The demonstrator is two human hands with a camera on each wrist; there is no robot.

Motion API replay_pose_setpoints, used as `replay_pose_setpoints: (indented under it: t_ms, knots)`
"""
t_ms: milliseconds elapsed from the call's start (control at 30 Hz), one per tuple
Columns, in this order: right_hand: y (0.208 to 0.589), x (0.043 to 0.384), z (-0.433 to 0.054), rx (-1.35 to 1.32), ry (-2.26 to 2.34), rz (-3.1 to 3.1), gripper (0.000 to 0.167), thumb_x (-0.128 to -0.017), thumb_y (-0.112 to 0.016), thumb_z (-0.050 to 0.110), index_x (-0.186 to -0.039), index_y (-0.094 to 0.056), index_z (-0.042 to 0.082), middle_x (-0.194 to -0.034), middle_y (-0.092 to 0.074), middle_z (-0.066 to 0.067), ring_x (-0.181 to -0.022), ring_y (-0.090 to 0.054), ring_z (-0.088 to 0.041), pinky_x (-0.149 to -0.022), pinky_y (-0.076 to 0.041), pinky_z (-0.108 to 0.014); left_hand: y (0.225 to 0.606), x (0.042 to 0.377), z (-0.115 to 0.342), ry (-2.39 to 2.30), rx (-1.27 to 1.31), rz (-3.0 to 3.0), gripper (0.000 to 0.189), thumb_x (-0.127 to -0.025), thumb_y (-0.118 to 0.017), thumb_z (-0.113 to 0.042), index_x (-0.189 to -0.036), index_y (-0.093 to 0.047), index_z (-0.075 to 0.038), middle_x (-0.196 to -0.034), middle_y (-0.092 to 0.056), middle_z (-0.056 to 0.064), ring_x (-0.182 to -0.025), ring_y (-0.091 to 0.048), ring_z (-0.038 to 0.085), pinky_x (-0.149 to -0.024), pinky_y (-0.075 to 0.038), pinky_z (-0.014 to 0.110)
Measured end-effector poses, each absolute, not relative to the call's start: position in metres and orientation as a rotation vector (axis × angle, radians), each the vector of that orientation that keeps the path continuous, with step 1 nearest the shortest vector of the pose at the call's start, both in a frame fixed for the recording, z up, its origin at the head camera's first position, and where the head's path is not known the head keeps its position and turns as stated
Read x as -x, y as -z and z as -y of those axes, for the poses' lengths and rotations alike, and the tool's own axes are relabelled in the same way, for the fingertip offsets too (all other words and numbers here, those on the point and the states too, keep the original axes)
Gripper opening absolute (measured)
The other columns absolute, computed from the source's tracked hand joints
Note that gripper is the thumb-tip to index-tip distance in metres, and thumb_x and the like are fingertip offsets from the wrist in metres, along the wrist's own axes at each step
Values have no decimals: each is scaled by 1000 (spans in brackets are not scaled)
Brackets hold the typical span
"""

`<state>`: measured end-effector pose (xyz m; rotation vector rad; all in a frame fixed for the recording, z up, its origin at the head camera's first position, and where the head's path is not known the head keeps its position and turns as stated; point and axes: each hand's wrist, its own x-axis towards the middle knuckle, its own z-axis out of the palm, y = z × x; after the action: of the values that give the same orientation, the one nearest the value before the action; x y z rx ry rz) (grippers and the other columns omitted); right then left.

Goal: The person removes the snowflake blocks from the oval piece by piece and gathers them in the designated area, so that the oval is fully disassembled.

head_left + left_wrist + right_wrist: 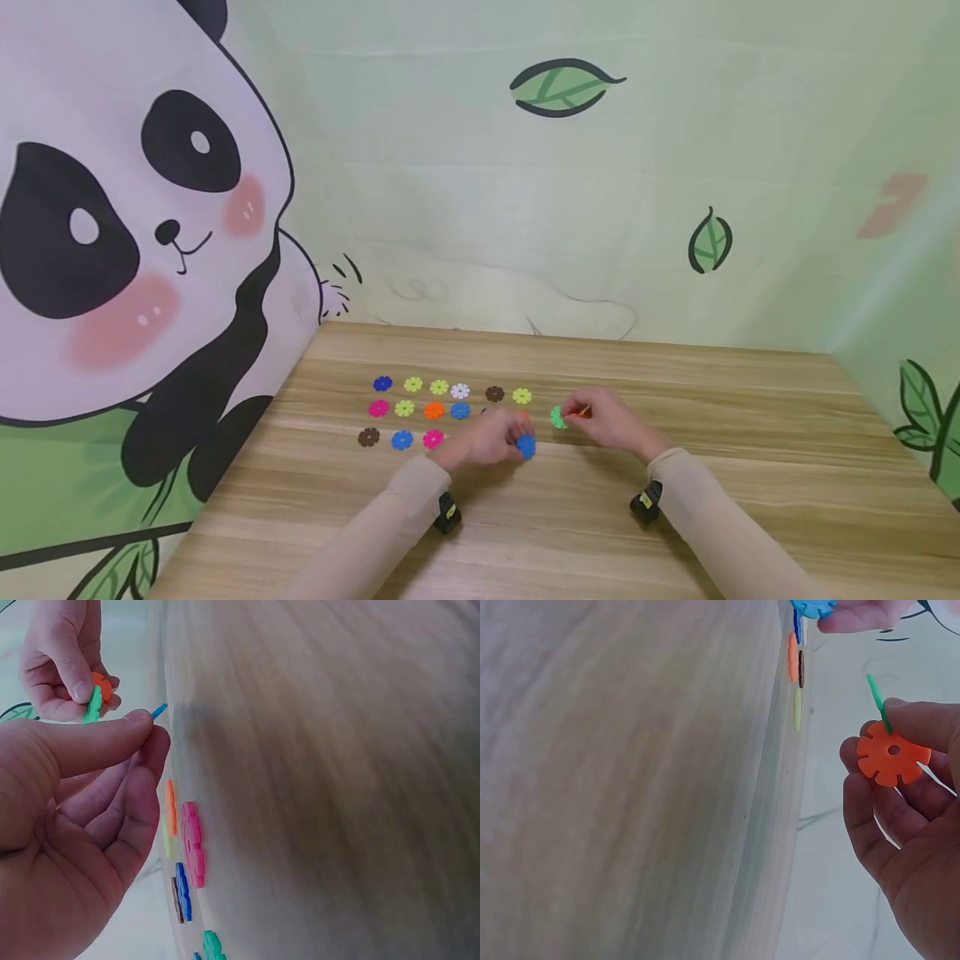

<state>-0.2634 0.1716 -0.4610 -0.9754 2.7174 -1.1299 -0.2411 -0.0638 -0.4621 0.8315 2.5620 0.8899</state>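
Note:
My left hand point(491, 437) pinches a blue notched disc point(527, 447) between thumb and finger, above the table. In the left wrist view only a narrow edge of that disc shows past the fingertips. To its right, my right hand point(611, 421) holds a green notched disc point(557, 417) and an orange notched disc point(894, 757). These two meet at an angle beneath the thumb, as the right wrist view shows; whether they interlock is hidden there. The blue disc is apart from the green and orange pair.
Several more notched discs lie flat in rows on the wooden table point(750, 500), among them a dark blue disc point(382, 383), a brown disc point(368, 437) and a pink disc point(432, 439). My left hand covers part of the rows. A panda-printed backdrop point(420, 167) stands behind.

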Motion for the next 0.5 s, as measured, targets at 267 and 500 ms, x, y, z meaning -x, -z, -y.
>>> replay_pose_setpoints:
  t_ms: [267,500]
  knots:
    - [462,264,-171,981,1137,-2714,5,-88,-64,6,-86,-67,9,-87,-66,2,-80,-59,-11,-70,-51,-28,466,241,63,-823,-831,-2581,28,-80,-73,-2,-107,-66,-4,-95,-68,3,-87,-61,11,-78,-48,20]
    - [462,264,-169,957,1110,-2726,4,-89,-64,9,-87,-67,10,-87,-66,3,-81,-59,-11,-72,-51,-29,467,242,62,-772,-825,-2621,27,-81,-72,-3,-107,-66,-4,-99,-68,4,-89,-62,11,-80,-49,21]
